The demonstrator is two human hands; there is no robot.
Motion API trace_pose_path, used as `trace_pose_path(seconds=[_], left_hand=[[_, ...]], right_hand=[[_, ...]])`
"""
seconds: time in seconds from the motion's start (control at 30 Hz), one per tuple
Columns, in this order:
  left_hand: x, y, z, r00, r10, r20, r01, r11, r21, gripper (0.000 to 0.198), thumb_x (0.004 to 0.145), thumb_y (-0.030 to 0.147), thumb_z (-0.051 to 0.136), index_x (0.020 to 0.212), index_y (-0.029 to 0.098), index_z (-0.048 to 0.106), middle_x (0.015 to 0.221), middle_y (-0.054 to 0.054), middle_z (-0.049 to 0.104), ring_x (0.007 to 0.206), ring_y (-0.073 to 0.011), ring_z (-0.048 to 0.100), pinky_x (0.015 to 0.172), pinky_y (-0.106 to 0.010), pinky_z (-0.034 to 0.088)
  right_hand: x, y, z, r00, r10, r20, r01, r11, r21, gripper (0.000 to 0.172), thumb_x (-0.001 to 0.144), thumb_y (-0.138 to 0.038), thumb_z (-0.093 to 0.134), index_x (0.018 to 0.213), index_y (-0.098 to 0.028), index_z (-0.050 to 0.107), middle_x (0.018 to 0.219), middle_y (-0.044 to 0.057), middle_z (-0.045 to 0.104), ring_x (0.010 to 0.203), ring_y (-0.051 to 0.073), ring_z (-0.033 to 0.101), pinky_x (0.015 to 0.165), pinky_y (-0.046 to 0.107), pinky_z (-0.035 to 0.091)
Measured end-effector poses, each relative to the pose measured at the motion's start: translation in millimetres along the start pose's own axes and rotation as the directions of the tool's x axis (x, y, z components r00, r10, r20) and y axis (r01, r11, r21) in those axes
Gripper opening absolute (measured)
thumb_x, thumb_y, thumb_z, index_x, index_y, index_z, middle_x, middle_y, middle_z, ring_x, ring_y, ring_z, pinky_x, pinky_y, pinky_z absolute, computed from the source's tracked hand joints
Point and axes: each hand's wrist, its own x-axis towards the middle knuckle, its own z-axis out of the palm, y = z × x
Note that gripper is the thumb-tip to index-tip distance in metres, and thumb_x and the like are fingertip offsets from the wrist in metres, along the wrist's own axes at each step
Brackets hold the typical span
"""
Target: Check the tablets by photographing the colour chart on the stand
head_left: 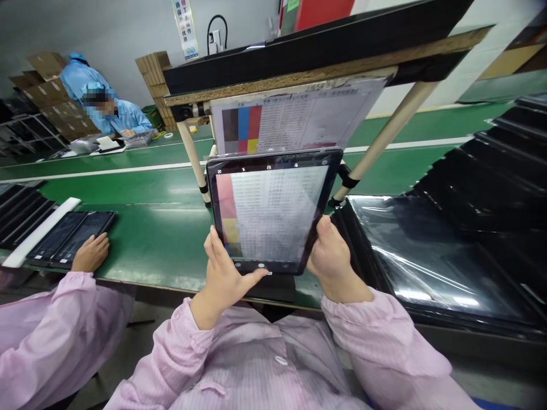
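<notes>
Between my two hands a black-framed tablet (273, 216) is held up and tilted, its lit screen showing a camera view of a printed page. My left hand (224, 279) grips the lower left edge, thumb along the bottom rim near the round shutter button. On the lower right edge my right hand (331, 253) is closed, with its fingers partly hidden behind the tablet. Just behind the tablet hangs a printed chart (290, 117) with coloured blocks and lines of text, fixed under a wooden shelf.
The shelf (325, 65) stands on pale tube legs over a green bench (149, 228). Black trays and film-wrapped stacks (436, 256) fill the right side. At left, a co-worker's hand (91, 253) rests by dark tablets (64, 239) and a white foam strip (40, 232). Two people in blue are farther back.
</notes>
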Motion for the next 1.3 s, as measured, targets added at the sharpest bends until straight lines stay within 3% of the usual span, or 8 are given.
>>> trace_pose_path(seconds=[0.3, 0.57, 0.8, 1.0, 1.13, 1.23, 1.3], left_hand=[[2.5, -0.3, 0.7, 1.0, 0.024, -0.004, -0.024, 1.0, 0.013, 0.139, 0.068, 0.069, 0.078, 0.16, 0.017, -0.013, 0.147, -0.028, 0.027, 0.131, -0.0416, 0.042, 0.1, -0.063, 0.049], [2.3, -2.8, 1.8, 0.999, 0.037, -0.001, -0.037, 0.999, -0.003, 0.139, 0.068, 0.066, 0.08, 0.16, 0.017, -0.012, 0.15, -0.029, 0.024, 0.138, -0.044, 0.035, 0.106, -0.067, 0.042], [4.1, -9.2, 1.9, 1.0, 0.001, 0.018, 0.0, 0.998, -0.057, 0.136, 0.068, 0.07, 0.078, 0.159, 0.015, -0.006, 0.156, -0.031, 0.02, 0.147, -0.0447, 0.025, 0.115, -0.068, 0.031], [4.2, -11.4, 3.2, 0.998, 0.007, 0.068, 0.0, 0.995, -0.101, 0.136, 0.072, 0.067, 0.077, 0.159, 0.016, -0.013, 0.159, -0.031, 0.016, 0.149, -0.0444, 0.024, 0.117, -0.066, 0.031], [4.0, -13.2, 4.0, 0.999, 0.02, 0.031, -0.015, 0.987, -0.158, 0.132, 0.071, 0.069, 0.077, 0.16, 0.015, -0.005, 0.159, -0.031, 0.018, 0.149, -0.0431, 0.026, 0.118, -0.064, 0.031], [7.5, -15.5, -0.4, 0.996, -0.084, -0.006, 0.074, 0.9, -0.43, 0.11, 0.078, 0.071, 0.069, 0.159, 0.017, 0.018, 0.154, -0.026, 0.036, 0.145, -0.0376, 0.038, 0.117, -0.056, 0.037], [11.5, -15.9, -6.4, 0.959, -0.272, 0.083, 0.248, 0.658, -0.711, 0.084, 0.089, 0.07, 0.055, 0.154, 0.022, 0.034, 0.146, -0.019, 0.052, 0.136, -0.0306, 0.052, 0.112, -0.048, 0.045]], right_hand=[[2.0, 2.4, -2.2, 0.999, -0.017, 0.028, 0.018, 0.999, -0.03, 0.055, 0.081, -0.074, 0.063, 0.107, -0.026, 0.067, 0.109, 0.007, 0.077, 0.119, 0.034, 0.067, 0.1, 0.053, 0.058], [2.5, 3.1, -3.6, 0.998, -0.039, 0.053, 0.052, 0.963, -0.264, 0.069, 0.087, -0.082, 0.04, 0.122, -0.027, 0.064, 0.118, 0.009, 0.073, 0.133, 0.036, 0.057, 0.1, 0.057, 0.056], [3.6, 5.6, -2.6, 0.995, -0.096, 0.028, 0.099, 0.985, -0.141, 0.058, 0.082, -0.079, 0.057, 0.107, -0.029, 0.069, 0.118, 0.005, 0.074, 0.132, 0.035, 0.059, 0.103, 0.055, 0.055], [4.8, 8.1, -0.9, 0.989, -0.148, -0.005, 0.147, 0.986, -0.079, 0.055, 0.08, -0.077, 0.063, 0.104, -0.028, 0.071, 0.119, 0.005, 0.074, 0.132, 0.033, 0.059, 0.106, 0.053, 0.054], [5.8, 10.1, 0.8, 0.99, -0.138, -0.024, 0.137, 0.99, -0.018, 0.056, 0.077, -0.076, 0.067, 0.104, -0.027, 0.07, 0.112, 0.004, 0.076, 0.129, 0.032, 0.061, 0.105, 0.051, 0.055], [1.3, 8.6, 0.5, 0.993, -0.115, -0.032, 0.112, 0.991, -0.076, 0.059, 0.082, -0.078, 0.06, 0.108, -0.026, 0.069, 0.117, 0.005, 0.074, 0.131, 0.032, 0.059, 0.106, 0.051, 0.055], [-6.4, 2.1, 0.4, 0.996, -0.083, -0.009, 0.081, 0.985, -0.15, 0.061, 0.087, -0.077, 0.054, 0.12, -0.027, 0.067, 0.127, 0.004, 0.071, 0.136, 0.031, 0.055, 0.11, 0.052, 0.051]])
